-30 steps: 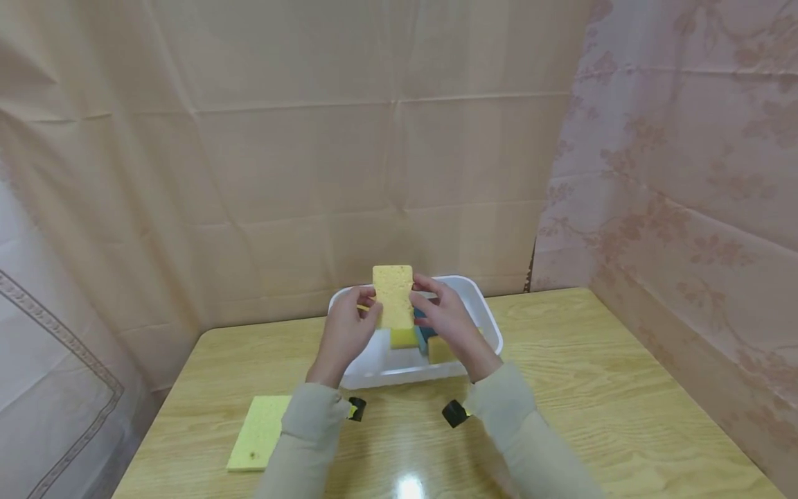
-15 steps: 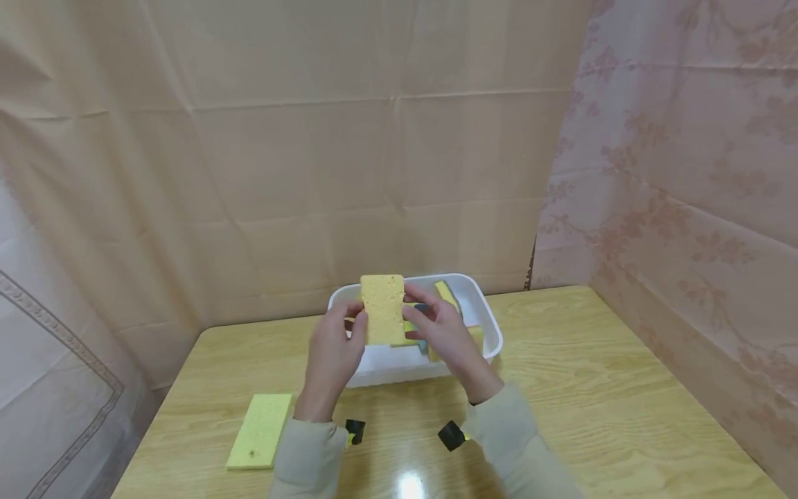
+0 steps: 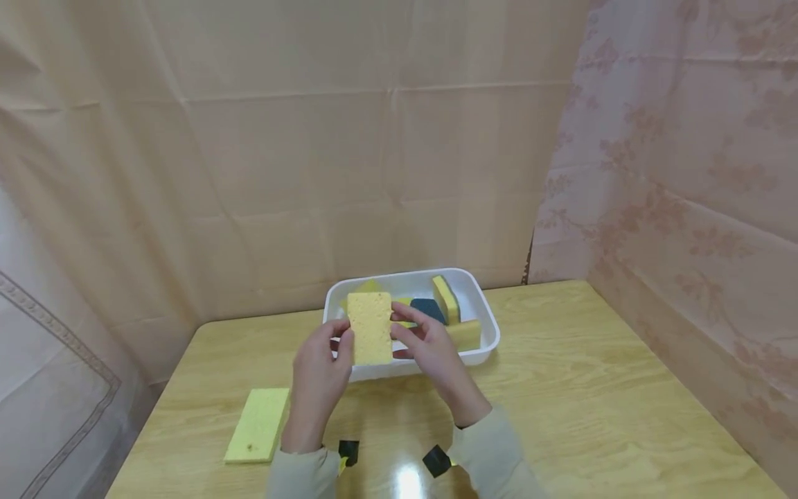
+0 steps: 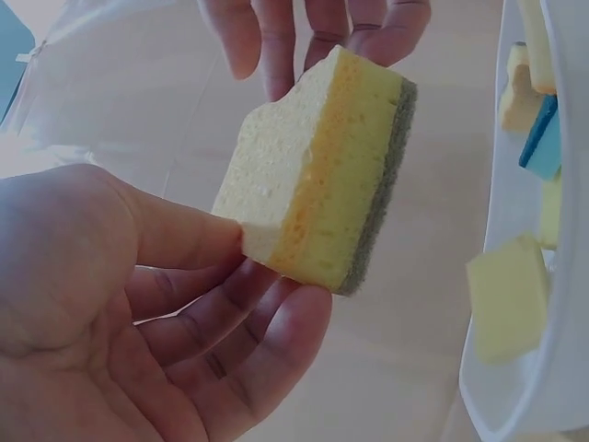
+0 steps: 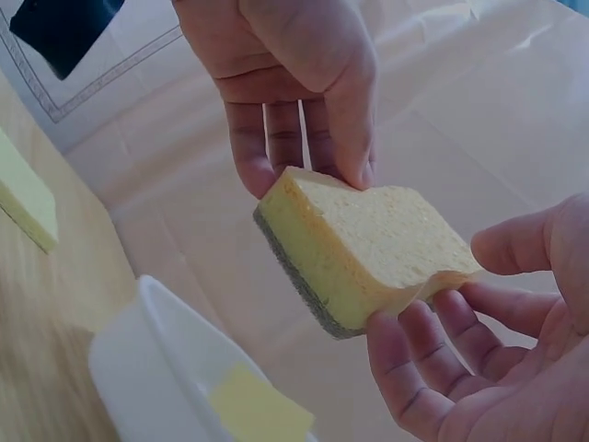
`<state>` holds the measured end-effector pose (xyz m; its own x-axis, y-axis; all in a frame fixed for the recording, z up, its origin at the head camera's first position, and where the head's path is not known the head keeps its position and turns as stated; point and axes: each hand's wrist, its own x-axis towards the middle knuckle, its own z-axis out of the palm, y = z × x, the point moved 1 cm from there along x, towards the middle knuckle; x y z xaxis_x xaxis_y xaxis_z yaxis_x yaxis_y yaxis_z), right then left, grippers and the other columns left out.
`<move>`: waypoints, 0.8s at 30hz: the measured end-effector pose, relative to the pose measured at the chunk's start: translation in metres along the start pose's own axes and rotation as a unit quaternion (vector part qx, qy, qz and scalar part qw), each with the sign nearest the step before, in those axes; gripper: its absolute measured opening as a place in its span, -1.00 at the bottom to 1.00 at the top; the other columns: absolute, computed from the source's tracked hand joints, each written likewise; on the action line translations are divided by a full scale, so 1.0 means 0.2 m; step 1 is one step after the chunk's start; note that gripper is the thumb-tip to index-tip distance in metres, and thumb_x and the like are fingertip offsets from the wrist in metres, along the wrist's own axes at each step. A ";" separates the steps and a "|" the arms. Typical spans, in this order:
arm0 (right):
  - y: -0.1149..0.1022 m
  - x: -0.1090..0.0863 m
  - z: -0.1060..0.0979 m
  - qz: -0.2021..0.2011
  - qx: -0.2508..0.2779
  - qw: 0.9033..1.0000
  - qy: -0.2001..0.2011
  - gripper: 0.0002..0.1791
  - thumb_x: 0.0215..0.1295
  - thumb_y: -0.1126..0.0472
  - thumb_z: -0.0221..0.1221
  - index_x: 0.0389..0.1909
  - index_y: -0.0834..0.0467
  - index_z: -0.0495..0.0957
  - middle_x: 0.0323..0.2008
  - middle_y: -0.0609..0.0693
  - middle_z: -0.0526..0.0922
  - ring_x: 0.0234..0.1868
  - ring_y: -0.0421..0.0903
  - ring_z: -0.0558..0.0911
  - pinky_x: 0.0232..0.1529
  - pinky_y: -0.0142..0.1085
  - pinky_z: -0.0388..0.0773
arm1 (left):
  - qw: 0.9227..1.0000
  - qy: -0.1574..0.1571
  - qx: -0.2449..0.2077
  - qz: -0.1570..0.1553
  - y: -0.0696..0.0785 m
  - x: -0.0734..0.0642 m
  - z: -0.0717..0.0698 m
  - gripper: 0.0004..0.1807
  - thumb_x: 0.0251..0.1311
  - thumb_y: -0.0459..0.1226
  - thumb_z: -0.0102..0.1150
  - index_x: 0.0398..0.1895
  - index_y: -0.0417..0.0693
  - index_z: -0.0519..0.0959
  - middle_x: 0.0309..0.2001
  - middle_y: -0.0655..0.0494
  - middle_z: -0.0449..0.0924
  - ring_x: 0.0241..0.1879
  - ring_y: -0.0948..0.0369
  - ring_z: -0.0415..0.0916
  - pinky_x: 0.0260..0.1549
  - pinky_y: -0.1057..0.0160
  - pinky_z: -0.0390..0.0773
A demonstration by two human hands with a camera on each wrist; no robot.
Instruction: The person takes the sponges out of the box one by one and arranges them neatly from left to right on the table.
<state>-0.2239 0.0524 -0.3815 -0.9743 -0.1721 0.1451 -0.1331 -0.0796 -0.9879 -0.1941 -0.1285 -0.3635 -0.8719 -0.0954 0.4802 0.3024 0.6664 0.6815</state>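
A scouring sponge (image 3: pixel 370 329) is held up between both hands, in front of and above a white plastic tray (image 3: pixel 491 326). Its pale, pitted face is turned toward me in the head view. The wrist views show orange and yellow layers and a grey scouring pad (image 4: pixel 385 189) on the back. With thumb and fingers, my left hand (image 3: pixel 319 384) pinches one long edge. On the opposite edge, my right hand (image 3: pixel 436 357) does the same. Inside the tray lie several sponges, among them a yellow block (image 3: pixel 465 335), a dark-topped one (image 3: pixel 427 310) and one standing on edge (image 3: pixel 445 299).
A flat, light yellow sponge sheet (image 3: pixel 258 424) lies on the wooden table (image 3: pixel 580 388), left of the tray. Beige curtains (image 3: pixel 280 152) hang behind the table, and a floral cloth (image 3: pixel 679 194) hangs at the right.
Both hands have brought the sponge nearer to me and slightly left, keeping their pinch on its edges. More of the tray's sponges now show behind it.
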 end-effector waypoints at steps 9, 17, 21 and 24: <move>0.05 -0.05 0.05 0.009 0.026 1.000 -0.007 -0.52 0.48 0.22 0.18 0.36 0.24 0.45 0.14 0.18 0.53 -0.06 -0.03 0.62 -0.09 -0.07 0.70 | 0.997 -0.038 0.015 -0.059 -0.03 -0.05 -0.03 -0.79 0.41 -0.33 0.16 -0.01 -0.25 0.65 -0.15 -0.02 0.69 -0.27 0.11 0.60 -0.31 0.14 0.61; 0.10 -0.11 0.08 0.026 0.037 0.999 -0.025 -0.52 0.50 0.24 0.14 0.37 0.29 0.42 0.12 0.20 0.52 -0.07 -0.04 0.60 -0.07 -0.05 0.68 | 0.995 -0.052 0.010 -0.083 -0.05 -0.13 -0.07 -0.80 0.41 -0.32 0.16 -0.01 -0.21 0.66 -0.13 -0.01 0.69 -0.25 0.12 0.61 -0.35 0.20 0.57; 0.11 -0.12 0.08 0.035 0.046 0.998 -0.027 -0.53 0.50 0.24 0.15 0.36 0.27 0.44 0.13 0.25 0.51 -0.07 -0.02 0.61 -0.08 -0.11 0.69 | 0.994 -0.065 0.005 -0.083 -0.06 -0.15 -0.09 -0.78 0.43 -0.31 0.15 0.01 -0.22 0.66 -0.10 -0.03 0.70 -0.20 0.10 0.63 -0.29 0.14 0.60; 0.12 -0.12 0.09 0.040 0.049 0.997 -0.030 -0.53 0.50 0.24 0.15 0.35 0.29 0.45 0.11 0.26 0.50 -0.09 -0.03 0.63 -0.07 -0.09 0.69 | 0.993 -0.078 0.006 -0.084 -0.08 -0.15 -0.10 -0.78 0.43 -0.29 0.15 0.00 -0.20 0.66 -0.11 0.00 0.70 -0.21 0.12 0.63 -0.29 0.15 0.60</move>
<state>-0.1999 0.0376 -0.4073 -0.9680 -0.2407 0.0710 -0.0329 -0.1590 -0.9867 -0.1652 -0.1512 -0.3781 -0.9590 -0.0914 0.2681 0.1436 0.6589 0.7384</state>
